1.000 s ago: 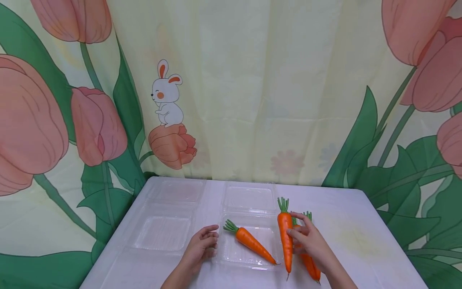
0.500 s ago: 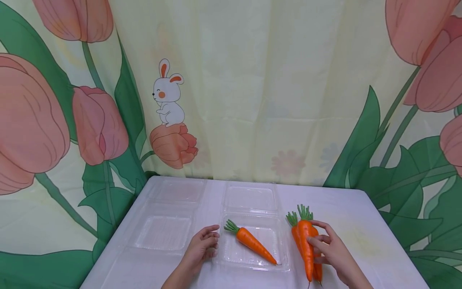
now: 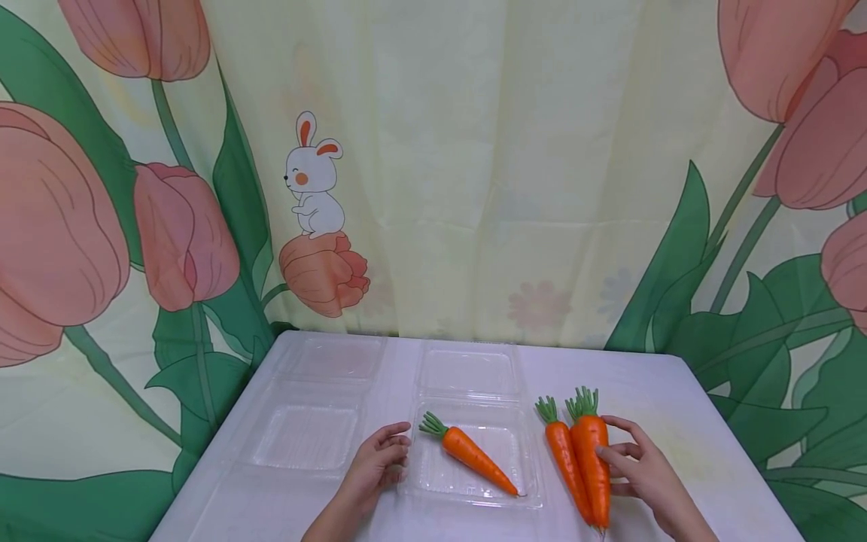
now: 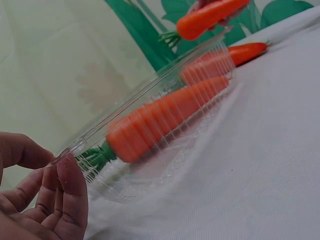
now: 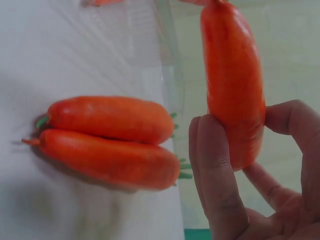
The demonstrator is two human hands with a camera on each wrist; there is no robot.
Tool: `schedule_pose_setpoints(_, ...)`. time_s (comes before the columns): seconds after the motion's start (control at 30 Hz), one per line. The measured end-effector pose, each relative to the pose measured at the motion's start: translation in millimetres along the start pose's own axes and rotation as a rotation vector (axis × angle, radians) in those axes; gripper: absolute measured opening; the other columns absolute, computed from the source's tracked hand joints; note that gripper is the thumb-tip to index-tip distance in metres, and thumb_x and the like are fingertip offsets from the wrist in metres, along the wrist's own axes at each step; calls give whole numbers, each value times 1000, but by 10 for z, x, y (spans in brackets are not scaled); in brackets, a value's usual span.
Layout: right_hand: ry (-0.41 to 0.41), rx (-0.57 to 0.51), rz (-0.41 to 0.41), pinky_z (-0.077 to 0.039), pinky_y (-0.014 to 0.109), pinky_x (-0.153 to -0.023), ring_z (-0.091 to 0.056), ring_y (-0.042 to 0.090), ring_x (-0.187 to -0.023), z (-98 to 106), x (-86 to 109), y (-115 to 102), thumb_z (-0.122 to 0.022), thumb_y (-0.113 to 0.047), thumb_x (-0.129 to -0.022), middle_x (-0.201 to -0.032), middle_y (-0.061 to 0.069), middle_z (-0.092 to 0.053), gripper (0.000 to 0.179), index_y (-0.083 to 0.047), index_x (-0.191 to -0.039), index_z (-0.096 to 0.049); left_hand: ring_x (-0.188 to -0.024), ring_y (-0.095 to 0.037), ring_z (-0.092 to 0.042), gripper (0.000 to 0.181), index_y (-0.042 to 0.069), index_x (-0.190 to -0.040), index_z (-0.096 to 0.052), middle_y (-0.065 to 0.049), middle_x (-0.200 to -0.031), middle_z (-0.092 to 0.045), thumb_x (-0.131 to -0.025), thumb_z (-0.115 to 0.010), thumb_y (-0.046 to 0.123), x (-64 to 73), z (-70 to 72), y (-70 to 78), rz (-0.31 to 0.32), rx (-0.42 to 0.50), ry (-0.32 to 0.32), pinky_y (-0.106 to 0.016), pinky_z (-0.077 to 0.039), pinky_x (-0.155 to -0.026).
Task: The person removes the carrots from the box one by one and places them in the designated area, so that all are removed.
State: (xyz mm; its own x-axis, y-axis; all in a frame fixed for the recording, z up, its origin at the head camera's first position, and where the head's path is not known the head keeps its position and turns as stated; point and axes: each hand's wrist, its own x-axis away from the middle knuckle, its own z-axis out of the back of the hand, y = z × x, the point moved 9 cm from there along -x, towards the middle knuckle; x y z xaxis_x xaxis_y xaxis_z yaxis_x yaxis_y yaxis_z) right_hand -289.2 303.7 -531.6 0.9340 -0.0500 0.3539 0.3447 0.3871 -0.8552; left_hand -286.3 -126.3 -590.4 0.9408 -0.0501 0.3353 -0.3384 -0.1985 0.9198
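Observation:
In the head view, an orange toy-like carrot (image 3: 470,459) with green stem tufts lies slantwise in the clear plastic clamshell box (image 3: 433,498). My left hand (image 3: 375,463) is at the box's left side; in the left wrist view its thumb and index finger pinch the rim (image 4: 67,154). To the right of the box my right hand (image 3: 640,467) grips another carrot (image 3: 591,459) by its thick part. The right wrist view has this carrot (image 5: 232,85) raised above two carrots (image 5: 110,160) lying side by side; in the head view one lying carrot (image 3: 566,463) shows, the other mostly hidden.
A second opened clear clamshell box (image 3: 305,436) rests on the left of the white-covered table (image 3: 650,391). Each box has its lid (image 3: 470,370) folded back toward the rear. A curtain (image 3: 433,188) printed with tulips and a rabbit hangs behind the table.
My right hand has carried its carrot rightward, from the box's right edge to above the lying carrots, uncovering one of them. The left hand and the carrot in the box stay put.

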Motion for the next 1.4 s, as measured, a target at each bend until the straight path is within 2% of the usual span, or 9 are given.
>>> schedule_pose_setpoints(0.27, 0, 22, -9, -63, 42, -78, -72, 25, -86, 145, -41, 110, -69, -36, -99, -119, 27, -61, 83, -4, -160, -22, -82, -14, -60, 50, 4, -143, -54, -1, -104, -64, -94, -66, 8, 5, 7, -13, 5, 2, 0, -24, -54, -64)
schedule_pose_setpoints(0.57, 32, 34, -52, -63, 41, -76, -71, 24, -82, 288, -114, 246, -69, -33, -99, -114, 29, -61, 81, -3, -160, -24, -81, -14, -60, 52, 3, -142, -54, -1, -103, -64, -93, -67, 9, 14, 11, -20, -1, 5, -4, -24, -54, -63)
schedule_pose_setpoints(0.9, 31, 31, -98, -63, 38, -75, -71, 25, -80, 295, -208, 440, -69, -30, -99, -113, 31, -61, 80, 0, -159, -24, -81, -15, -61, 51, 4, -143, -54, -3, -106, -65, -93, -66, 8, 27, 5, -42, 14, -5, 2, -25, -54, -64)
schedule_pose_setpoints(1.4, 28, 71, -91, -63, 36, -74, -69, 22, -79, 287, -343, 489, -70, -35, -97, -115, 35, -60, 82, 0, -158, -27, -81, -15, -61, 49, 5, -143, -55, -2, -105, -65, -95, -66, 8, -3, 1, -30, 8, -3, 8, -25, -54, -64)
